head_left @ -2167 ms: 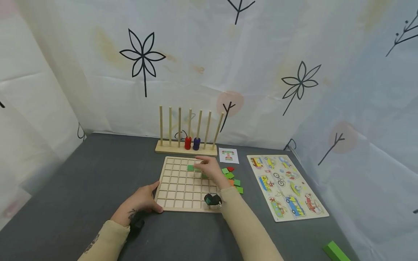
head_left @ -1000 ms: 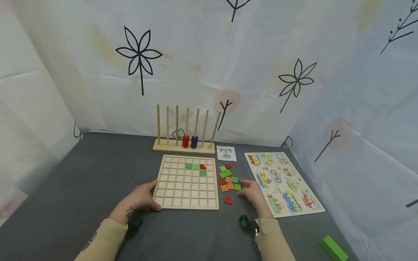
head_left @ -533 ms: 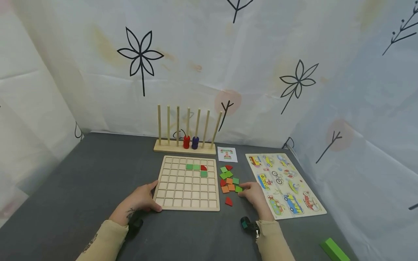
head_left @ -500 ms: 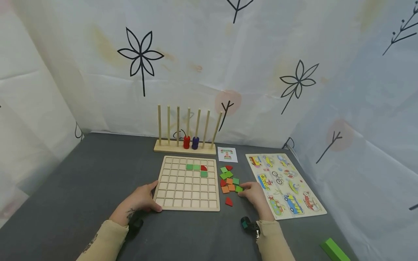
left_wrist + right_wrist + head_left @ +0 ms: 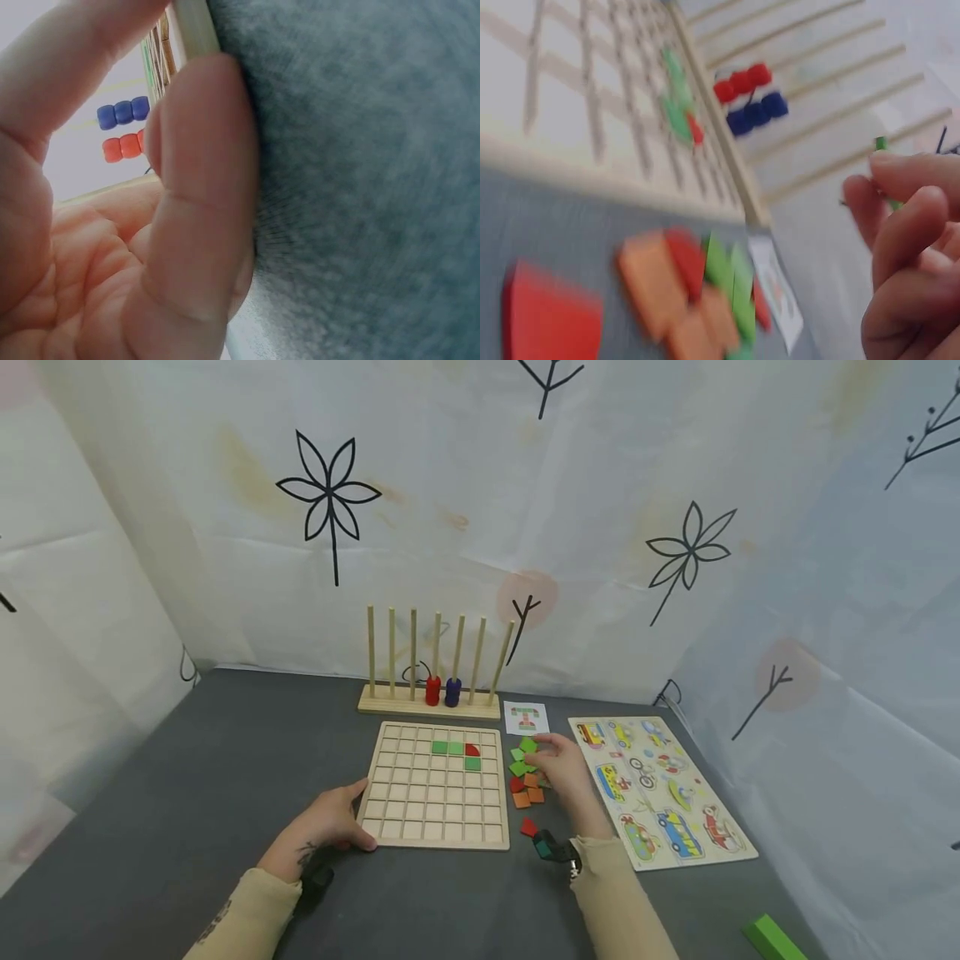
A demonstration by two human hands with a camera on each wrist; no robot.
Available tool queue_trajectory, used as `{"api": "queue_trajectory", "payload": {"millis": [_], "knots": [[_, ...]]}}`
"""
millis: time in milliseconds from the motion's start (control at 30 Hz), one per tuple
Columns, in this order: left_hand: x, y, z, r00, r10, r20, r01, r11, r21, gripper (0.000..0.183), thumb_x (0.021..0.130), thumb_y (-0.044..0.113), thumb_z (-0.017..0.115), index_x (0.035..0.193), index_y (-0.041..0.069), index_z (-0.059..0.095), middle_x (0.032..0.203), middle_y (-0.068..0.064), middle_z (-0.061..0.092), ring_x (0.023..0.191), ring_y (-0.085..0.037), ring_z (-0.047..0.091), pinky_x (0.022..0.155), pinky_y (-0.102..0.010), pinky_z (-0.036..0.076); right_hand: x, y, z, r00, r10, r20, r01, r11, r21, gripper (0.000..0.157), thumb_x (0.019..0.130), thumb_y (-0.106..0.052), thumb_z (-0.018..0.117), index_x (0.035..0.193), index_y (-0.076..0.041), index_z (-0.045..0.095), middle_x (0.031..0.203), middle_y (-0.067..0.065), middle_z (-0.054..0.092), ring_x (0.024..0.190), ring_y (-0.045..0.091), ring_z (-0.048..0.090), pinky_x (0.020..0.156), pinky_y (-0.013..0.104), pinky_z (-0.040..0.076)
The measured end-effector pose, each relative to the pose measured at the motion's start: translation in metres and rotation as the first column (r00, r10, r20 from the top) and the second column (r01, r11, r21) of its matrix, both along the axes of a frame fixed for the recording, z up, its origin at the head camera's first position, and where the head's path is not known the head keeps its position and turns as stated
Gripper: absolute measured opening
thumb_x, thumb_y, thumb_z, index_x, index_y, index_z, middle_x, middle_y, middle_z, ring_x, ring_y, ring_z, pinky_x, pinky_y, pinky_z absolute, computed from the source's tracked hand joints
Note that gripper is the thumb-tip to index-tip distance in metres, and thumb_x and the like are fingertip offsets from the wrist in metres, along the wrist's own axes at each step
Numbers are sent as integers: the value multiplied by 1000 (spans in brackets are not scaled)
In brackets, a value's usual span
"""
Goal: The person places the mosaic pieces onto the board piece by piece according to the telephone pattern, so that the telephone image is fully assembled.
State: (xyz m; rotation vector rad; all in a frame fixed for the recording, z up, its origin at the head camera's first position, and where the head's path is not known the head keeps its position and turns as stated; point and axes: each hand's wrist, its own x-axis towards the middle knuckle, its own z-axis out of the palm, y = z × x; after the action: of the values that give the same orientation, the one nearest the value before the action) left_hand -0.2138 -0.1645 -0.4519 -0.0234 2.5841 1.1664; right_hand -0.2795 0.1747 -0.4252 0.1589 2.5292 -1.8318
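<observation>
A wooden grid board (image 5: 420, 814) lies on the table. My left hand (image 5: 318, 827) holds it at the left edge and near corner; in the left wrist view the thumb (image 5: 199, 150) meets the board's rim. Several tiles sit in the upper cells: green squares (image 5: 440, 747) and a red rounded tile (image 5: 472, 750). Right of the board, my right hand (image 5: 566, 772) pinches a green square tile (image 5: 528, 744) above the loose ones; its edge shows between the fingertips in the right wrist view. Orange tiles (image 5: 521, 800) and a red tile (image 5: 529, 827) lie below that hand.
Behind the board stands a peg rack (image 5: 382, 702) with red beads (image 5: 432, 691) and blue beads (image 5: 453, 692). A pattern card (image 5: 527, 718) lies to its right. Farther right are a picture puzzle board (image 5: 660, 793) and a green block (image 5: 772, 937).
My right hand left the board, reached the loose tiles at the right, and picked up a green tile. Now it has moved away from me with that tile. The left hand stays put.
</observation>
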Motion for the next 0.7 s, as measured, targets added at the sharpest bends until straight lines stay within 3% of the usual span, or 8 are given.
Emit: {"api": "queue_trajectory", "payload": {"millis": [100, 233, 433, 567, 700], "knots": [[0, 1, 0, 1000, 2, 1, -2, 1000, -1, 111, 55, 7, 88, 145, -3, 24, 60, -10, 53, 46, -18, 49, 49, -31, 45, -8, -16, 8, 999, 33, -38, -35, 996, -77, 37, 82, -6, 66, 119, -9, 59, 70, 6, 65, 44, 13, 38, 45, 29, 30], [0, 1, 1, 1000, 7, 8, -7, 1000, -6, 111, 55, 8, 88, 145, -3, 24, 61, -10, 53, 48, -18, 50, 50, -31, 46, -19, -38, 15, 994, 85, -74, -92, 991, -99, 40, 83, -5, 65, 122, -7, 57, 64, -2, 60, 44, 11, 37, 47, 30, 30], [0, 1, 1, 1000, 10, 18, -10, 1000, -12, 111, 54, 8, 88, 145, -2, 25, 62, -11, 52, 48, -19, 51, 50, -31, 45, -36, -67, 10, 983, 161, -82, -173, 972, -158, 43, 83, -4, 66, 125, -2, 56, 67, 0, 62, 44, 10, 35, 50, 29, 32], [0, 1, 1, 1000, 13, 24, -13, 1000, -17, 111, 54, 8, 88, 145, -2, 25, 65, -11, 53, 50, -20, 51, 50, -31, 45, -44, -87, 2, 976, 199, -85, -209, 969, -133, 40, 83, -4, 66, 122, -2, 57, 73, 2, 63, 47, 10, 37, 48, 26, 33], [-1, 2, 2, 999, 21, 30, -20, 1000, -17, 111, 53, 8, 89, 145, -2, 25, 67, -11, 53, 51, -19, 51, 50, -31, 45, -50, -106, -6, 971, 227, -75, -231, 972, -46, 35, 82, -7, 68, 117, -7, 62, 86, 5, 63, 59, 13, 48, 53, 26, 39]]}}
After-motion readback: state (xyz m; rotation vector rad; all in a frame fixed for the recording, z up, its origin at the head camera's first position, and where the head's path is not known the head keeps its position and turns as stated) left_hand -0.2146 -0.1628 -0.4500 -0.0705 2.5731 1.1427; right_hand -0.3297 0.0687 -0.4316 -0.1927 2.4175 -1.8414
